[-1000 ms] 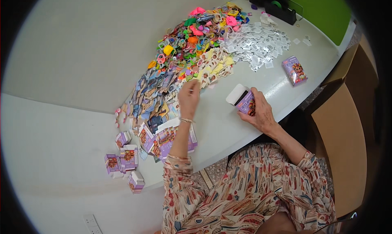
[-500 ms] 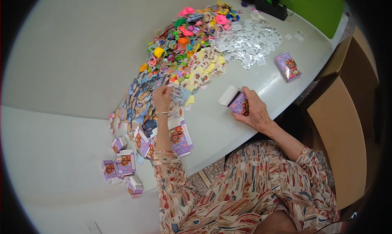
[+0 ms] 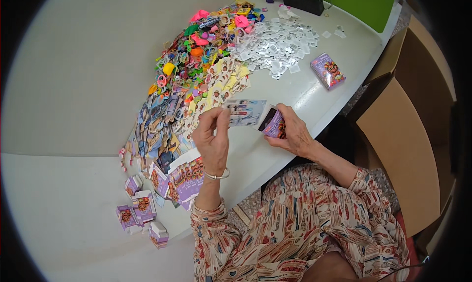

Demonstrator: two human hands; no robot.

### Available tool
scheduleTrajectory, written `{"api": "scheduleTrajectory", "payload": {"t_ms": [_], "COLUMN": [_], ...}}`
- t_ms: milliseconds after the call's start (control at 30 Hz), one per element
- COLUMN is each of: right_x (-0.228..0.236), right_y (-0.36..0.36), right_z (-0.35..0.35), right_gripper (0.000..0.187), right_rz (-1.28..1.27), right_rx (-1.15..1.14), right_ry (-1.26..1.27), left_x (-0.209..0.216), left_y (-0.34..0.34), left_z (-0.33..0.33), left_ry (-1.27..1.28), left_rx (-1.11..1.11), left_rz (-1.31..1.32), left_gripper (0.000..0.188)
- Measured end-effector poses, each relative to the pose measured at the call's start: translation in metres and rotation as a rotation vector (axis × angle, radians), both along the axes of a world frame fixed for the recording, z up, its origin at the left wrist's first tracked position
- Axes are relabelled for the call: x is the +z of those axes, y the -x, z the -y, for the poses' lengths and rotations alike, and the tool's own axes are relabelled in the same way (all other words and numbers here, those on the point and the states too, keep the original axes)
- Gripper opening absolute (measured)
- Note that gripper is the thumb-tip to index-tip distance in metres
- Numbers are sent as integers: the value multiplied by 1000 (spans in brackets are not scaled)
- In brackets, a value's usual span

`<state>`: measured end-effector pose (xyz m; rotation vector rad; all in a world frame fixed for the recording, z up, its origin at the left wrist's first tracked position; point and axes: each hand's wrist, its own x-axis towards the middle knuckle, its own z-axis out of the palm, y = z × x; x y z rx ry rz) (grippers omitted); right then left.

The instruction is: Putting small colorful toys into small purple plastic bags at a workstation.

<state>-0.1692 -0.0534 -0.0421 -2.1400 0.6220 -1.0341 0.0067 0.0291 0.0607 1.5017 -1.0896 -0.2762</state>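
1. Centre of frame: the left hand [image 3: 212, 141] pinches a thin printed card [image 3: 248, 112] by its left end; the right hand [image 3: 297, 137] grips an open purple carton [image 3: 275, 128].
2. A tilted card could snag the carton's mouth and crease.
3. Squeezing could buckle the paperboard walls.
4. Upper centre: knobbly, bright plastic trinkets [image 3: 196, 51] beside flat, silvery-white square packets [image 3: 278, 43].

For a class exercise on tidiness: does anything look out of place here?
Slightly: a few white packets lie loose on the table, to the right of the main white pile. They look like strays, since the rest are heaped together.
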Motion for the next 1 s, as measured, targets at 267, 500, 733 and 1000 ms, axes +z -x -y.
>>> {"api": "scheduleTrajectory", "payload": {"t_ms": [267,500,733,1000], "right_x": [-7,-4,-2,-4], "right_y": [6,1,-5,-1], "right_z": [3,2,0,4], "right_gripper": [82,82,84,83], "right_rz": [22,-28,-19,-16], "right_rx": [8,1,16,1], "right_ry": [-30,-6,-8,-35], "left_x": [-9,-97,-93,-122], "left_y": [-34,-143,-213,-223], "left_z": [3,31,111,152], "left_ry": [34,-114,-350,-486], "left_rx": [126,318,274,267], "left_rz": [-48,492,642,764], "left_gripper": [5,18,28,26]}}
